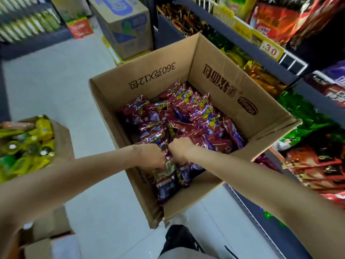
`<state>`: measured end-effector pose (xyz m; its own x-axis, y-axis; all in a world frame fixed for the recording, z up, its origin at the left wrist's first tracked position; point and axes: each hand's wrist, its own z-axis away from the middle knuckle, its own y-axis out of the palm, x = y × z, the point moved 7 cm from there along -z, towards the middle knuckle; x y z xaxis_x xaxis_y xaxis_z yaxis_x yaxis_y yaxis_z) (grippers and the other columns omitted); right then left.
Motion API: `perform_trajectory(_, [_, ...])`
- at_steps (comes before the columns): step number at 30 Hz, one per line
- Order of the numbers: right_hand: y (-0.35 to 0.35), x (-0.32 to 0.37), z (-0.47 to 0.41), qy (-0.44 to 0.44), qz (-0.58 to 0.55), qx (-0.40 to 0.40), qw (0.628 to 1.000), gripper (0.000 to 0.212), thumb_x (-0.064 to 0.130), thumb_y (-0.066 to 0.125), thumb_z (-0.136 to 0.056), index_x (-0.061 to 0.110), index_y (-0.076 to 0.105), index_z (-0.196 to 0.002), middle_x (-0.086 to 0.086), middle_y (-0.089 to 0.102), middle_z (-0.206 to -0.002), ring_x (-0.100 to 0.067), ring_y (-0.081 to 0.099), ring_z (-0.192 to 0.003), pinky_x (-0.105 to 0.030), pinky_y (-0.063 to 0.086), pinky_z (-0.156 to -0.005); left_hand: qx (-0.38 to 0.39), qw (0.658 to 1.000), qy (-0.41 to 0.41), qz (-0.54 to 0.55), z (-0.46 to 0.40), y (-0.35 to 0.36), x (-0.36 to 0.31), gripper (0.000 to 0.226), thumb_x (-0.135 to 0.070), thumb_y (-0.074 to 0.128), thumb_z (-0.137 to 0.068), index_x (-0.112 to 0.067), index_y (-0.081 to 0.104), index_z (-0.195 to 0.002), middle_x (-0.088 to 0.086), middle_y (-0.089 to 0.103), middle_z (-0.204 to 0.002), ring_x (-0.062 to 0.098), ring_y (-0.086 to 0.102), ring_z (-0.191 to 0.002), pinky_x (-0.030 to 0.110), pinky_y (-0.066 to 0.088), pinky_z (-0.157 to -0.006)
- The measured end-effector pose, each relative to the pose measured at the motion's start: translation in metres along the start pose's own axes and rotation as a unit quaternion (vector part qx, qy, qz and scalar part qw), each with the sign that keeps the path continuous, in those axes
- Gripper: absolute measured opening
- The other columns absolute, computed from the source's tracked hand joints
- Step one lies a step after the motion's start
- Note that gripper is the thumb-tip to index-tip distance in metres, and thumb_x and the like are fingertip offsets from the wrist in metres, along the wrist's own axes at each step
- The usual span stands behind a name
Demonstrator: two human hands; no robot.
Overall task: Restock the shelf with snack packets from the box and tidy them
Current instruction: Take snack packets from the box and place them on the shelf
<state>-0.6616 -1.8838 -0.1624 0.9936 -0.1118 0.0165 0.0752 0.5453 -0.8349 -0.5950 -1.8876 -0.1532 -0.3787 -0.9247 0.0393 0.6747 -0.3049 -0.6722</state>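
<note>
An open cardboard box (pixel 220 75) stands on the floor beside the shelf, filled with several red and purple snack packets (pixel 188 116). Both my hands reach down into its near side. My left hand (pixel 152 156) and my right hand (pixel 180 149) sit close together, fingers curled round a bunch of packets (pixel 169 181) whose lower ends hang below them. The fingertips are hidden among the wrappers.
The shelf (pixel 261 51) on the right holds rows of snack bags, with a yellow price tag (pixel 270 50). A box of yellow and green packets (pixel 28 144) stands at the left. Stacked cartons (pixel 127 28) stand beyond, on the white floor (pixel 56 86).
</note>
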Motion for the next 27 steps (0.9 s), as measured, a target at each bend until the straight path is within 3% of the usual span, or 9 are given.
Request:
perform_trajectory(4, [-0.009, -0.043, 0.01, 0.065, -0.073, 0.008, 0.995, 0.037, 0.032, 0.056, -0.092, 0.008, 0.054, -0.12, -0.009, 0.059, -0.119, -0.031, 0.057, -0.109, -0.037, 0.046, -0.082, -0.134, 0.988, 0.018, 0.072, 0.006, -0.015, 0.01, 0.015, -0.023, 0.05, -0.092, -0.017, 0.06, -0.102, -0.002, 0.056, -0.112, 0.018, 0.049, -0.107, 0.032, 0.047, -0.079])
perform_trajectory(8, [-0.012, -0.081, 0.024, 0.124, -0.077, -0.019, 0.989, 0.039, 0.018, 0.048, -0.096, 0.003, 0.039, -0.131, -0.015, 0.057, -0.123, -0.033, 0.056, -0.111, -0.038, 0.044, -0.08, -0.231, 0.947, -0.003, 0.223, 0.018, -0.027, 0.037, 0.007, -0.024, 0.052, -0.094, -0.022, 0.053, -0.101, -0.008, 0.058, -0.112, 0.007, 0.049, -0.106, 0.027, 0.045, -0.087])
perform_trajectory(11, [-0.016, -0.096, 0.034, 0.131, -0.108, -0.038, 0.985, 0.048, 0.003, 0.041, -0.095, 0.007, 0.029, -0.141, -0.017, 0.057, -0.12, -0.035, 0.057, -0.106, -0.04, 0.047, -0.077, -0.268, 0.901, -0.027, 0.34, 0.023, -0.036, 0.048, 0.006, -0.023, 0.051, -0.096, -0.025, 0.046, -0.096, -0.009, 0.06, -0.103, -0.005, 0.053, -0.08, 0.017, 0.045, -0.071])
perform_trajectory(13, [-0.026, -0.105, 0.048, 0.125, -0.158, -0.078, 0.976, 0.051, -0.001, 0.04, -0.094, 0.014, 0.029, -0.142, -0.016, 0.06, -0.112, -0.034, 0.059, -0.098, -0.04, 0.048, -0.072, -0.306, 0.869, -0.043, 0.387, 0.029, -0.043, 0.053, 0.008, -0.022, 0.049, -0.097, -0.025, 0.043, -0.094, -0.004, 0.059, -0.085, 0.006, 0.051, -0.064, 0.024, 0.041, -0.059])
perform_trajectory(16, [-0.051, -0.121, 0.085, 0.13, -0.236, -0.208, 0.94, 0.026, 0.007, 0.044, -0.096, 0.018, 0.043, -0.119, -0.011, 0.062, -0.098, -0.032, 0.059, -0.088, -0.038, 0.044, -0.069, -0.412, 0.787, -0.064, 0.455, 0.049, -0.056, 0.064, 0.007, -0.019, 0.046, -0.098, -0.023, 0.042, -0.094, 0.001, 0.051, -0.079, 0.01, 0.048, -0.064, 0.022, 0.037, -0.058])
perform_trajectory(18, [-0.071, -0.132, 0.122, 0.141, -0.285, -0.324, 0.891, 0.015, 0.016, 0.051, -0.096, 0.017, 0.047, -0.11, -0.008, 0.064, -0.1, -0.028, 0.061, -0.091, -0.031, 0.038, -0.069, -0.495, 0.703, -0.093, 0.501, 0.064, -0.064, 0.075, 0.006, -0.021, 0.046, -0.098, -0.026, 0.044, -0.095, 0.005, 0.054, -0.085, 0.019, 0.053, -0.074, 0.032, 0.043, -0.066])
perform_trajectory(22, [-0.09, -0.16, 0.189, 0.179, -0.359, -0.457, 0.794, 0.014, 0.027, 0.06, -0.092, 0.014, 0.058, -0.097, -0.002, 0.063, -0.089, -0.017, 0.056, -0.081, -0.019, 0.034, -0.064, -0.6, 0.53, -0.17, 0.574, 0.091, -0.089, 0.087, 0.012, -0.033, 0.05, -0.091, -0.044, 0.05, -0.088, -0.017, 0.059, -0.09, 0.005, 0.056, -0.085, 0.033, 0.046, -0.077])
perform_trajectory(25, [-0.091, -0.178, 0.238, 0.18, -0.377, -0.506, 0.754, 0.025, 0.034, 0.057, -0.093, 0.015, 0.05, -0.078, -0.003, 0.056, -0.07, -0.023, 0.058, -0.068, -0.03, 0.045, -0.063, -0.62, 0.465, -0.171, 0.608, 0.102, -0.123, 0.076, 0.015, -0.02, 0.049, -0.097, -0.032, 0.053, -0.09, -0.006, 0.06, -0.091, 0.01, 0.056, -0.085, 0.033, 0.046, -0.078])
perform_trajectory(27, [-0.089, -0.184, 0.271, 0.176, -0.375, -0.512, 0.752, 0.024, 0.036, 0.051, -0.096, 0.023, 0.045, -0.077, 0.002, 0.049, -0.063, -0.007, 0.05, -0.059, -0.024, 0.04, -0.059, -0.628, 0.437, -0.156, 0.624, 0.107, -0.149, 0.06, 0.012, -0.018, 0.05, -0.097, -0.025, 0.059, -0.091, -0.003, 0.062, -0.092, 0.013, 0.059, -0.086, 0.035, 0.048, -0.081])
